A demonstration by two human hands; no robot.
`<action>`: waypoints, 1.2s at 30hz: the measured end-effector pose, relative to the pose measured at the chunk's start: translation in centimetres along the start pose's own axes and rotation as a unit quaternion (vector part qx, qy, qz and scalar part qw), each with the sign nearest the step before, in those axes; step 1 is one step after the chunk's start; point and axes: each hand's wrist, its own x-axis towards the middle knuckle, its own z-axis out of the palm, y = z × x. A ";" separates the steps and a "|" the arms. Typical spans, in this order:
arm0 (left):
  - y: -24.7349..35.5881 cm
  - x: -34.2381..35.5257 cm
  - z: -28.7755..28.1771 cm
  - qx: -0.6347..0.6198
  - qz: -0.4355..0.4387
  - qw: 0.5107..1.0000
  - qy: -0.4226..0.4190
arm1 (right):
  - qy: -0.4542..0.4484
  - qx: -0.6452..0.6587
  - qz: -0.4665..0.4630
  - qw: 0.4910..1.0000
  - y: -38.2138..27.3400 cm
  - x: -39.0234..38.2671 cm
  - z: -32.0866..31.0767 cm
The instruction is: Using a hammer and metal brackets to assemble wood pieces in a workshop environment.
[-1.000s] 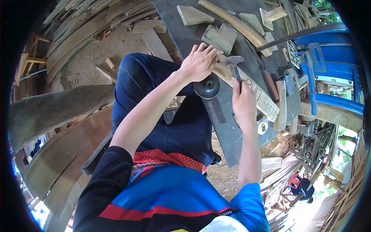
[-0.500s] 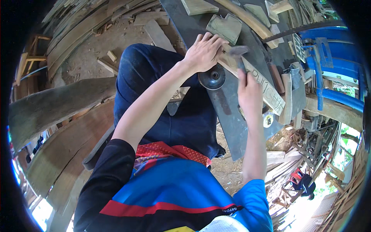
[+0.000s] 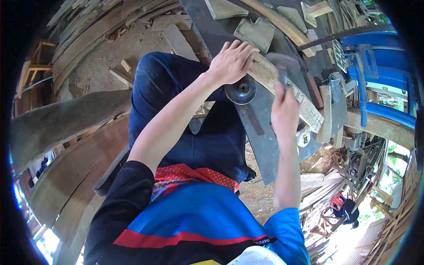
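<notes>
Planks [image 3: 73, 117]: thick and long, lying out to my left, one of them split by a crack
Table [image 3: 264, 154]: dark and flat, slanting from ahead of me down to my right, with pieces of wood about its top
Legs [image 3: 190, 148]: mine, in dark blue trousers, at the left side of the table
Saw [image 3: 346, 36]: a long, dark, toothed blade beyond the table's right part, close to some blue metal
Board [image 3: 265, 74]: pale, long and narrow, lying aslant on the table, letters on its face, its far end by my left hand [image 3: 232, 62]
Wooden bar [image 3: 282, 24]: long and smooth, on the far part of the table
Heart-shaped block [image 3: 255, 34]: flat on the table, just beyond my left hand
Left hand: palm down, fingers together and bent at the board's far end; whether they grip anything underneath I cannot tell
Right hand [image 3: 285, 110]: fingers wrapped around the handle of a hammer [image 3: 282, 77], thumb along it, above the board
Hammer head: blurred, over the board; whether it touches, I cannot tell
Disc [image 3: 241, 93]: round and black, at the table's edge, near my left hand
Brown handle [image 3: 313, 90]: rounded, just right of the board
Roll [image 3: 304, 138]: white and yellow, near my right forearm and the board's near end
</notes>
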 end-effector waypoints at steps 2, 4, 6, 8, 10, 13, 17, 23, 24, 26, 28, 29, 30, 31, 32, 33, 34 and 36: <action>-0.1 -0.2 0.2 0.003 -0.010 1.000 -0.007 | -0.040 -0.040 -0.003 0.998 0.7 0.3 -1.0; -0.3 -0.2 0.3 0.016 -0.005 1.000 -0.003 | -0.067 -0.034 -0.002 0.997 0.2 0.1 -1.7; 0.0 0.0 -0.1 0.005 0.000 1.000 -0.008 | -0.005 0.013 -0.004 1.000 0.0 -0.3 -0.6; 0.2 -0.2 0.1 0.004 -0.007 1.000 -0.015 | -0.012 -0.002 0.044 0.999 -0.2 -0.3 -0.1; -0.5 -0.1 0.1 0.010 -0.014 1.000 -0.014 | -0.031 -0.007 0.014 0.999 0.2 0.1 -0.1; 0.1 -0.3 0.2 0.004 0.034 0.999 0.025 | -0.048 -0.016 0.030 0.998 -0.1 -0.7 -0.9; -0.1 -0.2 0.2 0.001 0.005 1.000 0.009 | 0.048 0.042 0.009 0.998 0.0 -0.1 -0.1; -0.2 -0.3 0.2 0.006 0.012 1.000 0.009 | 0.039 0.044 0.022 0.998 -1.0 -0.4 -1.0; -0.5 0.0 0.2 0.012 0.015 0.999 0.027 | 0.036 0.053 0.026 0.998 -0.6 -0.1 0.0; -0.3 0.0 0.6 -0.005 0.007 1.000 0.015 | -0.006 0.005 -0.003 1.000 0.4 0.1 0.1; -0.3 -0.3 0.5 0.000 0.006 1.000 0.016 | -0.073 -0.027 -0.012 0.997 0.1 0.2 -0.4; -0.6 0.0 0.5 0.003 0.004 1.000 0.017 | -0.074 -0.026 -0.015 0.997 -0.3 0.3 -0.5; -0.3 0.3 0.2 -0.003 0.006 1.000 0.000 | -0.014 0.019 -0.003 1.000 -1.0 -0.1 -0.9; 0.0 0.3 0.0 -0.008 0.007 1.000 -0.017 | 0.046 0.063 0.010 0.997 -1.5 -0.5 -1.0; 0.0 0.0 -0.2 -0.005 0.005 1.000 -0.016 | 0.052 0.062 0.024 0.996 -0.8 -0.7 0.2; -0.1 0.1 0.0 -0.004 0.007 1.000 -0.013 | 0.054 0.062 0.021 0.996 -0.4 -0.5 0.6; -0.1 0.0 0.1 0.000 -0.015 1.000 -0.018 | -0.013 -0.002 0.015 1.000 -0.1 -0.2 0.8; 0.0 -0.1 0.9 0.023 -0.081 0.996 -0.013 | -0.072 -0.048 0.005 0.996 -0.1 0.0 0.5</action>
